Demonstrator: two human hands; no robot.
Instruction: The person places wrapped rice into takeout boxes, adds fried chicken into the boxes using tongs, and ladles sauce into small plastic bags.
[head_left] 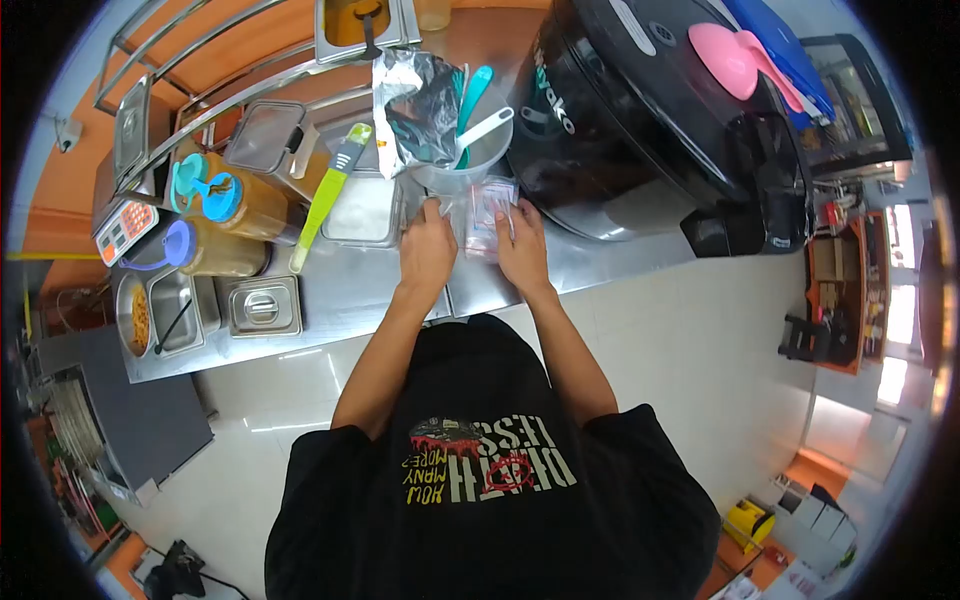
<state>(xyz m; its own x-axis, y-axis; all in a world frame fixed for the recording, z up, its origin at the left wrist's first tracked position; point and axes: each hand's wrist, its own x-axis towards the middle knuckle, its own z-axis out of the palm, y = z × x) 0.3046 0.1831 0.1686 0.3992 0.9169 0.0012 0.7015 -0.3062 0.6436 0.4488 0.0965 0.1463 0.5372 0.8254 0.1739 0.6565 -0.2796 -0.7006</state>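
Clear plastic packet [482, 228] is held by the right hand's [525, 252] fingers over the counter [352, 285], just in front of the plastic tub [440, 181]. Left hand's [428, 250] fingers are curled, grip can't be told.

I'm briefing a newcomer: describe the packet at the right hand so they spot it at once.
Find the big black appliance on the steel counter. Just left of it, in front of the clear tub, the right hand touches the packet. Unlike the round tub, it is flat clear plastic with pinkish marks.
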